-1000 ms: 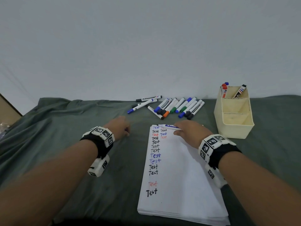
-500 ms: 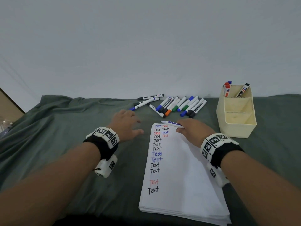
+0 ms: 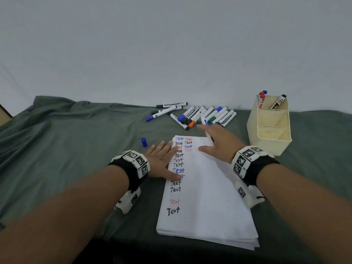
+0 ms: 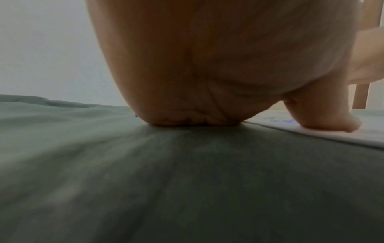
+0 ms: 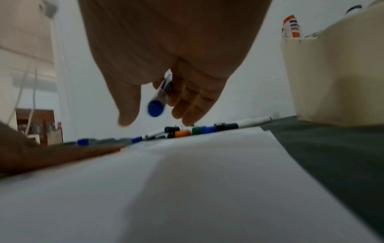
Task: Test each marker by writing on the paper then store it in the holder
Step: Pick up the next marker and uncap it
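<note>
- The paper [image 3: 205, 187] is already carrying two columns of "Test" words in black, blue and red, so, judging by that, a good many markers are getting tested already.
- The holder [image 3: 270, 130] is standing on the green cloth [image 3: 76, 149] to the right of the paper, with roughly three or four markers sitting in its far compartment; the nearer compartments are looking bare.
- A pile of markers [image 3: 205, 116] is lying beyond the paper's far edge, all apparently waiting for their turn, so most of the job is looking unfinished.
- The right hand [image 3: 219, 141] is hovering over the paper's far right corner, its fingers loosely curled round a blue marker [image 5: 160, 97]; the marker's tip is hidden, so whether it is capped is unclear.
- A loose blue cap [image 3: 144, 142] is lying on the cloth just left of the paper, probably belonging to that marker.
- The left hand [image 3: 163, 161] is lying flat with fingers spread, pressing on the paper's left edge and holding nothing.
- Likely step in hand: writing with the blue marker, then capping and storing it.
</note>
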